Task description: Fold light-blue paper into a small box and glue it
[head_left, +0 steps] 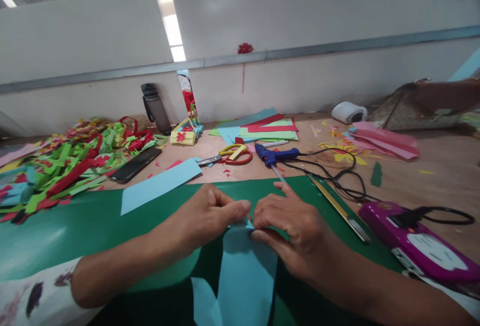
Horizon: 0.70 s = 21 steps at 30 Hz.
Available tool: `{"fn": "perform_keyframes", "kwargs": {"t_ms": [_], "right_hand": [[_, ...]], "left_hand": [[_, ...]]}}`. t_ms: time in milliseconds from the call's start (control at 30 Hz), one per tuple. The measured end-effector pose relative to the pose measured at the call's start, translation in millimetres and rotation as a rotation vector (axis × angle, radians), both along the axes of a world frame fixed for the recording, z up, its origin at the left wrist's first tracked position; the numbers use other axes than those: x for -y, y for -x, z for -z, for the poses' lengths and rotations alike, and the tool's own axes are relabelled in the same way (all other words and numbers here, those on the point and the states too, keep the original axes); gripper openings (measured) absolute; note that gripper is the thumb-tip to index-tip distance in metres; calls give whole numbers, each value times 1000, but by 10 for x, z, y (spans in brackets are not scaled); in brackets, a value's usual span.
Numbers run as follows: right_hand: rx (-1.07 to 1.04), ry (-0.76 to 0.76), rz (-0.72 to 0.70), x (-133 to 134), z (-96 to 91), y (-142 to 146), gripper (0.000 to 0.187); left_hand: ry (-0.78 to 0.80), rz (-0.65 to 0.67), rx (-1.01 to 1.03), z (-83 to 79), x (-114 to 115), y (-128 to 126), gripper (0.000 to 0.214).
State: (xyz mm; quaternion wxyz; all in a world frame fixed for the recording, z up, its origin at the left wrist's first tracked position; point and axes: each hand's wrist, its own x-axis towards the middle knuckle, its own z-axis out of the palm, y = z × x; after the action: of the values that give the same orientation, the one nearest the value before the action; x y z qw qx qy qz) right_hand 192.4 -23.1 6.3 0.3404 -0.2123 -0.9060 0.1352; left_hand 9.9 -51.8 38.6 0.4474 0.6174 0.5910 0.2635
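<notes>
A light blue sheet of paper (245,271) hangs down from between my two hands, over the green mat (165,251). My left hand (213,213) is closed, its thumb and fingers pinching the paper's upper edge. From the other side, my right hand (290,226) grips the same edge between thumb and curled fingers, its little finger raised. The two sets of fingertips almost meet, and they hide part of the edge. Lower left of it, another light blue paper flap (205,298) shows; I cannot tell whether it is joined on. A blue glue gun (275,155) lies beyond my right hand.
Red-and-yellow-handled scissors (236,154) lie by a blue paper strip (161,186). A black phone (137,165) rests beside piled paper scraps (71,158). Black cord (337,176) runs toward a purple power strip (416,241). A cutter knife (339,208) and a dark bottle (155,108) stand out too.
</notes>
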Motion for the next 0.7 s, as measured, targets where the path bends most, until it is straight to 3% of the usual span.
{"fn": "perform_keyframes", "kwargs": {"t_ms": [367, 700], "right_hand": [[63, 321, 42, 18, -93, 9, 13], [53, 88, -66, -15, -6, -9, 18]], "left_hand": [[-11, -30, -29, -91, 53, -27, 33], [37, 35, 16, -73, 22, 99, 26]]}}
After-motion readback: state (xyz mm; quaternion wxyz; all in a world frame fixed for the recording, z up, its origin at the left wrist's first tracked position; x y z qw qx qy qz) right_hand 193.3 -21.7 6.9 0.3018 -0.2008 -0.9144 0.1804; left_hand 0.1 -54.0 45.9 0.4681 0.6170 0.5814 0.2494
